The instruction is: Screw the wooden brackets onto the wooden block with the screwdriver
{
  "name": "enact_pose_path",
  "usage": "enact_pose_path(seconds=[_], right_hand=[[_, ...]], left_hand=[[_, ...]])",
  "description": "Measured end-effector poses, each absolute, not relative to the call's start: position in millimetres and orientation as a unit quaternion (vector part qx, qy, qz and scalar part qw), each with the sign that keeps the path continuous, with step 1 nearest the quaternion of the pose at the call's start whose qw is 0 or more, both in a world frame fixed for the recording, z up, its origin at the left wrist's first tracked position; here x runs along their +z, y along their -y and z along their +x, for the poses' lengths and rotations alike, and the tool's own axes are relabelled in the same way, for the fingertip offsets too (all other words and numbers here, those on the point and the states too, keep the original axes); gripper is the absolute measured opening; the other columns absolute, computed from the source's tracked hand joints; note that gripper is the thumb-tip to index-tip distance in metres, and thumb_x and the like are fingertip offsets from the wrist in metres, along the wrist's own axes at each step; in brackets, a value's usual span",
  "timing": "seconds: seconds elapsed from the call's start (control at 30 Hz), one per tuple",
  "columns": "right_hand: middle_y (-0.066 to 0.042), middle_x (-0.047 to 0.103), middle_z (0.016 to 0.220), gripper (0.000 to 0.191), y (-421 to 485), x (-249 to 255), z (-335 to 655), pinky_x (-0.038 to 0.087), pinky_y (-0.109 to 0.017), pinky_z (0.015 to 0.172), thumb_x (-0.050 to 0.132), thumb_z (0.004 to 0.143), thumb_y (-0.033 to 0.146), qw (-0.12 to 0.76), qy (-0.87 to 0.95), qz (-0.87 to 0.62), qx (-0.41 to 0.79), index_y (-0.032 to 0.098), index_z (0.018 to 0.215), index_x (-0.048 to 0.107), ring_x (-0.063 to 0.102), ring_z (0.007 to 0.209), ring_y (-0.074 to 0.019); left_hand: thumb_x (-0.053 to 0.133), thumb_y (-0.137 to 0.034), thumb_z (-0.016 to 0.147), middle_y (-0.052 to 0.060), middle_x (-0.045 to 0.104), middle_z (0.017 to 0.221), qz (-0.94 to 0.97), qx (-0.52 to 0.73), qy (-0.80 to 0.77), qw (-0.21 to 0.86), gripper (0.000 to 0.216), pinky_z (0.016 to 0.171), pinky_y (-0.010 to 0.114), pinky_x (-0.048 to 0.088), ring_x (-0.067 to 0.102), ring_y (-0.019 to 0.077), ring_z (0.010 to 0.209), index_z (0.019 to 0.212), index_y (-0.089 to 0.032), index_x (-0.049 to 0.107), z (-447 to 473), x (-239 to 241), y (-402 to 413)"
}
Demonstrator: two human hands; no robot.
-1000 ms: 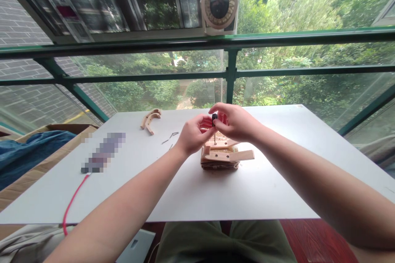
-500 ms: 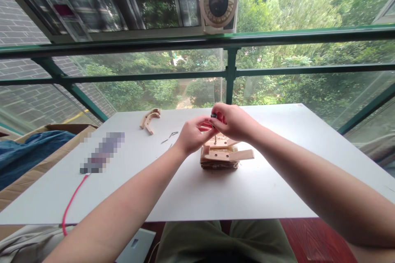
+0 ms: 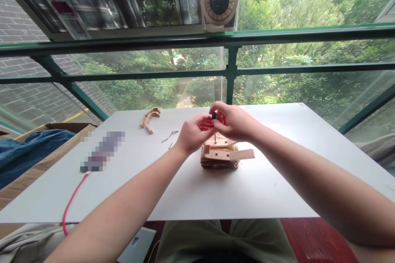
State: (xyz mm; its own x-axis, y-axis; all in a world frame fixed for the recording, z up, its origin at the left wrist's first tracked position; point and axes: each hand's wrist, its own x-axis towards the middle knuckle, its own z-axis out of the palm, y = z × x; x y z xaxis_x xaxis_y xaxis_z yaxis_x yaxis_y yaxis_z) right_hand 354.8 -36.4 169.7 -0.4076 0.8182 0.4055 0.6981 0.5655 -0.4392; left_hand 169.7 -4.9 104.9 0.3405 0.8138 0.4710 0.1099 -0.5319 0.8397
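A stack of cut wooden pieces [image 3: 224, 156] sits in the middle of the white table [image 3: 191, 189]. Over it, my right hand [image 3: 234, 121] pinches the black handle of a small screwdriver [image 3: 214, 125], which stands upright with its tip on the top wooden piece. My left hand [image 3: 193, 133] is curled right beside it, fingertips closed on the screwdriver's shaft from the left. A few loose screws [image 3: 170, 136] lie on the table just left of my left hand.
Curved wooden pieces [image 3: 149, 118] lie at the table's far left. A blurred object with a red cable [image 3: 71, 199] sits at the left. A cardboard box with blue cloth [image 3: 27, 154] stands left of the table. A small fan [image 3: 219, 0] hangs on the railing behind.
Both hands stay over the wooden stack. The fingers on the screwdriver handle shift slightly, as if turning it; nothing else moves.
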Motion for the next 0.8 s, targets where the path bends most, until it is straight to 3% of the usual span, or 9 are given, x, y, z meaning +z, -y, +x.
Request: enact_pose_path(seconds=[0.8], right_hand=[[0.003,0.054,0.069,0.006,34.1,163.6,352.0,0.029,-0.026,0.058,0.051,0.088,0.03,0.319,0.818,-0.464,0.118,0.024,0.09,0.049,0.046,0.061,-0.0138]], left_hand=[[0.085,-0.038,0.074,0.008,0.079,0.096,0.725,0.476,-0.325,0.378,0.04,0.083,0.035,0.065,0.077,0.0241,0.09,0.103,-0.015,0.071,172.2,100.9,5.0]])
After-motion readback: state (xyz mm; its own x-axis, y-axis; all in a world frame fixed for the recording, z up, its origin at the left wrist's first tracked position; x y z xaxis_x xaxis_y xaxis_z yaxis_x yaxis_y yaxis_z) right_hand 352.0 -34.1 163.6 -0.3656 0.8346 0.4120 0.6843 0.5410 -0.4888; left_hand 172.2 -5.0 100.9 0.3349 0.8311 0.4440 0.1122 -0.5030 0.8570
